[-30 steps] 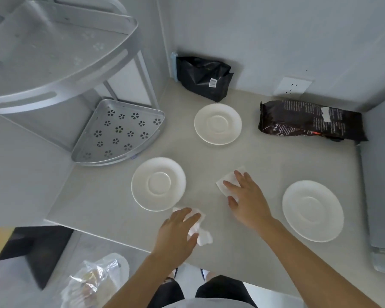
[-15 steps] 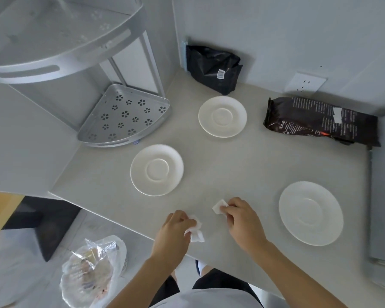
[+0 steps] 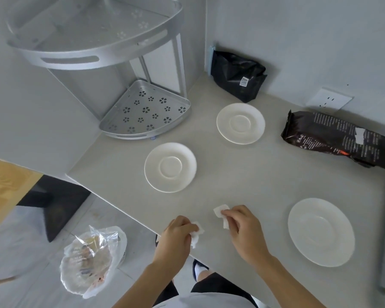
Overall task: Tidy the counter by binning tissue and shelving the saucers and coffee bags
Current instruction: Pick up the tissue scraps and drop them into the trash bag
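White wall socket [image 3: 328,101] on wall behind worktop [image 3: 253,174]. Below worktop's near-left edge: grey tiled floor [image 3: 20,241]; a dark block [image 3: 53,207] there, make unclear.

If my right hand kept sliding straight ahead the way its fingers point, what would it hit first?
Probably the nearer saucer. The right hand, pinching a tissue piece, points up-left across bare counter toward that saucer's rim, though depth is hard to judge.
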